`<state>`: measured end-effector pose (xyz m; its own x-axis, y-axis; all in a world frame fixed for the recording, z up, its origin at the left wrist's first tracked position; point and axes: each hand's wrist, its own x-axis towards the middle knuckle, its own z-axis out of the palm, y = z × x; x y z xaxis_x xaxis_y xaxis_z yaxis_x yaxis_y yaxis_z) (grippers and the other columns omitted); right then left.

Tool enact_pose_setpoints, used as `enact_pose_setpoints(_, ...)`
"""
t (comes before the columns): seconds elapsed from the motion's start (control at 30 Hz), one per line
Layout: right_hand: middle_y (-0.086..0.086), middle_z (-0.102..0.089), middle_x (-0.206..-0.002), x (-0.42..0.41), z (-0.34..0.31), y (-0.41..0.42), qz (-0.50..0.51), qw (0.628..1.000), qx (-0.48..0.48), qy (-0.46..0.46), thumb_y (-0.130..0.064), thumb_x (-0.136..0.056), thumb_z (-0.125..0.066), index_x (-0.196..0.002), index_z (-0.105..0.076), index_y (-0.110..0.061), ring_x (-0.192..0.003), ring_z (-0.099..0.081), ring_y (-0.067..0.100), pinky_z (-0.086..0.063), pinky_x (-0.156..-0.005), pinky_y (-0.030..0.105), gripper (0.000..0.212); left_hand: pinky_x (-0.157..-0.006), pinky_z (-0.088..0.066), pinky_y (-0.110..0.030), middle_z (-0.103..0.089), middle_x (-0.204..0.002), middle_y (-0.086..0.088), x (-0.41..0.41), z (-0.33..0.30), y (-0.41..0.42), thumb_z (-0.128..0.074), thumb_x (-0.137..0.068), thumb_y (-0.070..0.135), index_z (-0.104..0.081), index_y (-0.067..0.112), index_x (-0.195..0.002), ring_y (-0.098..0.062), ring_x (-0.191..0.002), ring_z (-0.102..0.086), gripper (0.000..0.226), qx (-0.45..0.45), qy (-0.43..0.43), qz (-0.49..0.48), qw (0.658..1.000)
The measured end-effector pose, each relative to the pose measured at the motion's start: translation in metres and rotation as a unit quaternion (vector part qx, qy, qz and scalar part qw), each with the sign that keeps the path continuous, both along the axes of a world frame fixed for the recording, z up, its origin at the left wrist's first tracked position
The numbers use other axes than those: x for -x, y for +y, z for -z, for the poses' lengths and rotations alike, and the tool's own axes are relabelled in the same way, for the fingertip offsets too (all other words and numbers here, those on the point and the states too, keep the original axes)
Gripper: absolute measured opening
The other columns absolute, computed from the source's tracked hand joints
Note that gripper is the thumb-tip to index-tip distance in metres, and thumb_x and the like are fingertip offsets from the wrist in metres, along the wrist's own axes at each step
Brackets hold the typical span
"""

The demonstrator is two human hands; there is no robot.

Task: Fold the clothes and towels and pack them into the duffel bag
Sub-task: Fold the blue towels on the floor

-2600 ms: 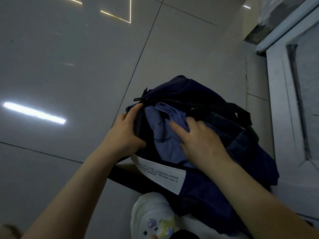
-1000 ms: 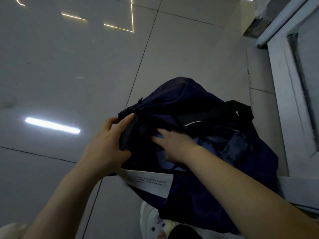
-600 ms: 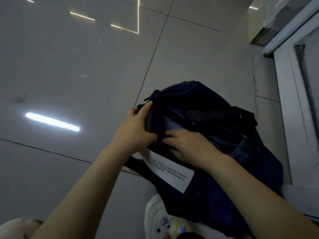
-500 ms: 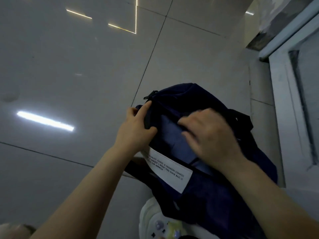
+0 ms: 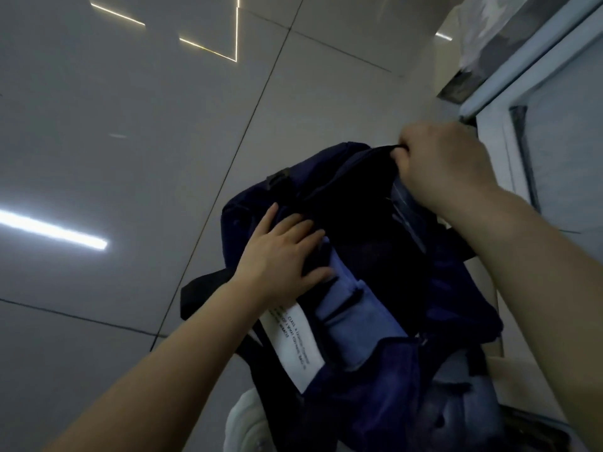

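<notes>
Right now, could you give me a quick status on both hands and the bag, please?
Left hand flat on duffel bag near edge. Right hand gripping far rim. Blue clothes inside, bag open. Nothing blocking.

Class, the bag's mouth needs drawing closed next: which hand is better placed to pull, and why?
Probably the right hand: its grip already pinches the navy fabric duffel bag at the far rim, while the left hand lies flat, steadying.

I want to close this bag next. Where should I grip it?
Grip the far rim of the bag's opening from above, where the right hand already pinches it; the left hand presses the near side flat, steadying it.
</notes>
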<state>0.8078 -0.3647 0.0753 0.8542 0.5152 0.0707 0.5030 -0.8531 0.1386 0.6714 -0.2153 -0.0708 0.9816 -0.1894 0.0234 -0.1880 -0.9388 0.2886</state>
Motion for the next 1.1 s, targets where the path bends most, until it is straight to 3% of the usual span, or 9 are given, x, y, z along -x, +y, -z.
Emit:
enact_pose_setpoints(0.1,0.025,-0.060,-0.097,0.001,0.009,0.003,-0.016,1.000,0.018,0.011,-0.023,-0.099,-0.046,-0.094,-0.058,-0.002,-0.086,-0.057,0.040,-0.026,-0.061,0.033,0.025,-0.117,-0.007,-0.052,-0.041,-0.149,-0.003,-0.003,0.012,0.002,-0.017,-0.081,0.079,-0.039,0.032,-0.145,-0.027,-0.140,-0.032,0.082,-0.034,0.042,0.037,0.998)
enact_pose_setpoints(0.2,0.025,-0.059,-0.101,0.002,0.013,0.003,-0.007,0.999,0.024,0.037,-0.025,-0.100,-0.044,-0.098,-0.057,-0.003,-0.089,-0.056,0.040,-0.025,-0.061,0.033,0.026,-0.100,-0.036,-0.048,-0.054,-0.137,-0.005,-0.010,0.015,0.003,-0.031,-0.091,0.051,-0.050,0.031,-0.137,-0.029,-0.123,-0.051,0.054,-0.038,-0.016,0.005,0.999)
enact_pose_setpoints(0.37,0.024,-0.059,-0.102,0.004,0.015,0.004,-0.015,0.998,0.046,0.036,-0.027,-0.101,-0.043,-0.102,-0.057,-0.003,-0.086,-0.054,0.038,-0.024,-0.061,0.033,0.028,-0.086,-0.027,-0.040,-0.051,-0.122,0.003,-0.037,0.008,0.003,-0.038,-0.093,0.027,-0.043,0.030,-0.139,-0.025,-0.116,-0.041,0.047,-0.117,-0.011,-0.021,0.993)
enact_pose_setpoints(0.47,0.023,-0.059,-0.100,0.006,0.012,0.004,-0.007,0.998,0.045,0.037,-0.027,-0.101,-0.042,-0.101,-0.056,-0.003,-0.075,-0.046,0.031,-0.022,-0.056,0.032,0.028,-0.073,-0.035,-0.035,-0.058,-0.085,0.006,-0.038,0.006,0.001,-0.061,-0.077,0.025,-0.071,0.029,-0.094,-0.023,-0.090,-0.053,0.020,-0.147,-0.064,-0.023,0.987)
enact_pose_setpoints(0.53,0.022,-0.059,-0.099,0.005,0.010,0.003,0.001,0.998,0.042,0.038,-0.027,-0.101,-0.042,-0.100,-0.055,-0.003,-0.073,-0.043,0.029,-0.016,-0.050,0.032,0.027,-0.067,-0.037,-0.034,-0.057,-0.079,0.003,-0.038,0.014,0.003,-0.065,-0.067,0.022,-0.070,0.024,-0.079,-0.024,-0.081,-0.054,0.013,-0.146,-0.087,-0.008,0.985)
enact_pose_setpoints(0.67,0.022,-0.060,-0.098,0.003,0.012,0.004,0.006,0.997,0.056,0.052,-0.024,-0.102,-0.042,-0.101,-0.055,-0.003,-0.070,-0.039,0.026,-0.015,-0.048,0.032,0.026,-0.075,-0.032,-0.038,-0.062,-0.100,0.001,-0.034,0.018,0.005,-0.042,-0.079,0.022,-0.067,0.028,-0.115,-0.026,-0.092,-0.047,0.044,-0.168,-0.142,0.041,0.975)
enact_pose_setpoints(0.8,0.022,-0.060,-0.104,0.002,0.015,0.006,0.005,0.996,0.072,0.057,-0.024,-0.102,-0.042,-0.106,-0.057,-0.003,-0.087,-0.056,0.038,-0.028,-0.061,0.033,0.025,-0.096,-0.037,-0.041,-0.064,-0.122,-0.001,-0.032,0.023,0.002,-0.030,-0.087,0.018,-0.059,0.025,-0.130,-0.026,-0.114,-0.055,0.052,-0.145,-0.154,0.203,0.956)
enact_pose_setpoints(0.93,0.022,-0.060,-0.103,-0.001,0.014,0.006,0.005,0.995,0.081,0.054,-0.023,-0.102,-0.042,-0.107,-0.056,-0.003,-0.090,-0.057,0.039,-0.028,-0.062,0.035,0.025,-0.095,-0.048,-0.043,-0.069,-0.104,-0.008,-0.043,0.029,-0.003,-0.034,-0.085,0.015,-0.064,0.013,-0.122,-0.028,-0.101,-0.066,0.049,-0.124,-0.104,0.253,0.954)
enact_pose_setpoints(1.1,0.021,-0.060,-0.101,-0.002,0.014,0.004,0.016,0.996,0.071,0.056,-0.022,-0.102,-0.042,-0.103,-0.056,-0.004,-0.075,-0.044,0.030,-0.026,-0.060,0.033,0.023,-0.104,-0.041,-0.043,-0.061,-0.087,-0.010,-0.040,0.028,-0.005,-0.040,-0.087,0.007,-0.068,0.008,-0.099,-0.029,-0.080,-0.058,0.030,-0.050,-0.201,0.206,0.956)
